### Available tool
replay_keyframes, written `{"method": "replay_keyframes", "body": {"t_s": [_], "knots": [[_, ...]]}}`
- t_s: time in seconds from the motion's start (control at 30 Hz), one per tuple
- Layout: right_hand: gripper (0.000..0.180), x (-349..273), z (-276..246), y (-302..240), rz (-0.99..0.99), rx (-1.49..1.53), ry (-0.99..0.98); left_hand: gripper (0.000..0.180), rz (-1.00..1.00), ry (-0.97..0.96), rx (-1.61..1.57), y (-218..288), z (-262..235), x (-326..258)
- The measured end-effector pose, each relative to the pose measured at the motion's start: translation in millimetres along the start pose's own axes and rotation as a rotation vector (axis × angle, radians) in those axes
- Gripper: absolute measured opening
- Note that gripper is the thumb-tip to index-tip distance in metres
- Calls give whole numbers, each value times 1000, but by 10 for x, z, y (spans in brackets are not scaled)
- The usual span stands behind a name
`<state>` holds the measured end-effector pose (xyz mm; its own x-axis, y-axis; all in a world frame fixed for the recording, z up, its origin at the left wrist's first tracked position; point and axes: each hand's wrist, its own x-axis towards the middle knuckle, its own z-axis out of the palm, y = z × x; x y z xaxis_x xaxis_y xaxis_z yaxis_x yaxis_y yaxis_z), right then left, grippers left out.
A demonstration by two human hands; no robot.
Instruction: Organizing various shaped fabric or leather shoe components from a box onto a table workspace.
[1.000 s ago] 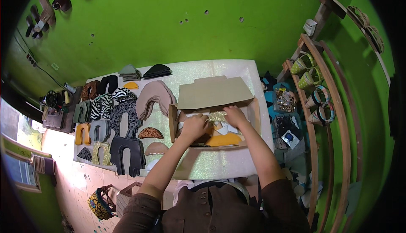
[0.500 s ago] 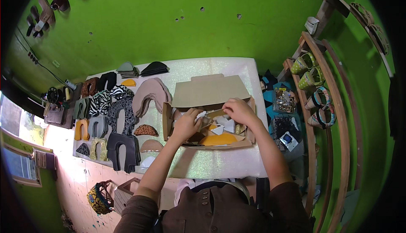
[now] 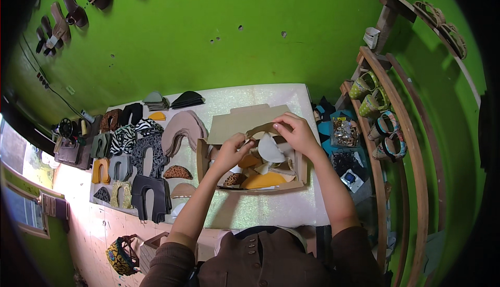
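An open cardboard box (image 3: 199,163) sits on the white table, its lid (image 3: 242,115) tipped back toward the wall. Above it, a narrow curved brown strip (image 3: 262,128) spans between my two hands. My left hand (image 3: 233,152) pinches one end, and my right hand (image 3: 296,133) grips the other with thumb and fingers. Loose cut pieces lie in the box below: a white half-round piece (image 3: 271,148), a mustard yellow piece (image 3: 264,180) and a leopard-print piece (image 3: 235,179). My left hand hides part of the box's contents.
Stacks of arch-shaped cut pieces cover the table's left half, among them dusty-pink (image 3: 182,133), black (image 3: 151,192) and zebra-print (image 3: 123,139) ones. On the right stand a wooden rack (image 3: 401,130) with sandals and a clear container (image 3: 345,132) of small shiny parts. A sewing machine (image 3: 65,129) is far left.
Both hands have risen from among the pieces in the box, and the brown strip is now stretched between them. The white half-round and leopard-print pieces show more fully. The view has shifted slightly.
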<state>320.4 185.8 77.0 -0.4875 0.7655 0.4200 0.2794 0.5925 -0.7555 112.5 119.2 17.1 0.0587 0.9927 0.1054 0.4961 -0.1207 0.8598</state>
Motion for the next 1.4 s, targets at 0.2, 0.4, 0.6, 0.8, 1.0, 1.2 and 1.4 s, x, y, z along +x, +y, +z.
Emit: {"method": "replay_keyframes", "body": {"t_s": [0.2,0.4,0.6,0.8,1.0,1.2,1.4], "knots": [[18,-104,133,243,145,139,56,26,-35,10,-177,124,-79,-70],[12,-155,184,130,463,469,-334,26,-132,3,-346,-76,-135,-100],[18,-305,411,245,324,757,-317,24,-75,-10,-218,-22,-100,-116],[21,-299,404,488,375,706,-86,24,-172,-80,-394,-36,-165,-145],[21,-305,358,595,382,580,-63,25,133,12,3,-3,-202,-165],[15,-280,326,385,398,548,-107,22,180,30,239,13,-183,-178],[34,-276,308,306,445,559,-398,17,220,33,383,64,-130,-192]]}}
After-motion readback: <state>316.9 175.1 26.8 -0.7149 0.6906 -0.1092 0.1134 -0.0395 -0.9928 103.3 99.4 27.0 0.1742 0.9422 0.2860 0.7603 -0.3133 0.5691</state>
